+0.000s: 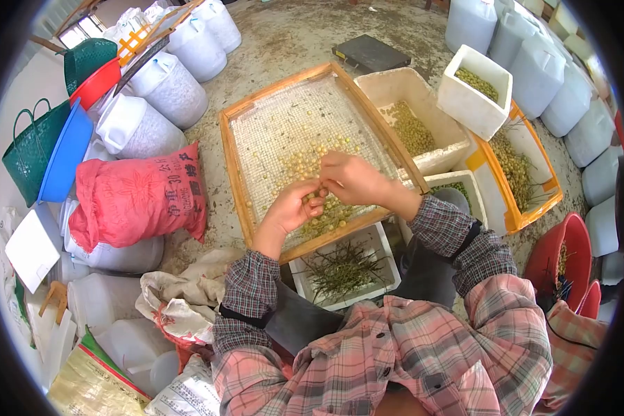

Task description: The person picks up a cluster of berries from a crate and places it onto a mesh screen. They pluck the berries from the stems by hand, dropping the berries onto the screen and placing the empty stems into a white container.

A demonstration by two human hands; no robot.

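Note:
A wood-framed mesh screen (270, 128) lies before me, with small round yellow-green fruits (305, 163) scattered over its middle and near edge. Above it, my left hand (295, 208) is closed with the fingers curled and the palm partly turned up. My right hand (353, 179) meets it at the fingertips in a pinch. What lies between the fingers is too small and hidden to make out. Below the near edge of the frame, a white foam box (305, 284) holds dark thin stems (343, 270).
Right of the screen are a foam box (381, 87) of fruits, a smaller white box (454, 100) and a yellow crate (551, 201) with stemmed fruits. A red sack (135, 194) and white jugs (170, 90) stand left. Red buckets (568, 253) are at right.

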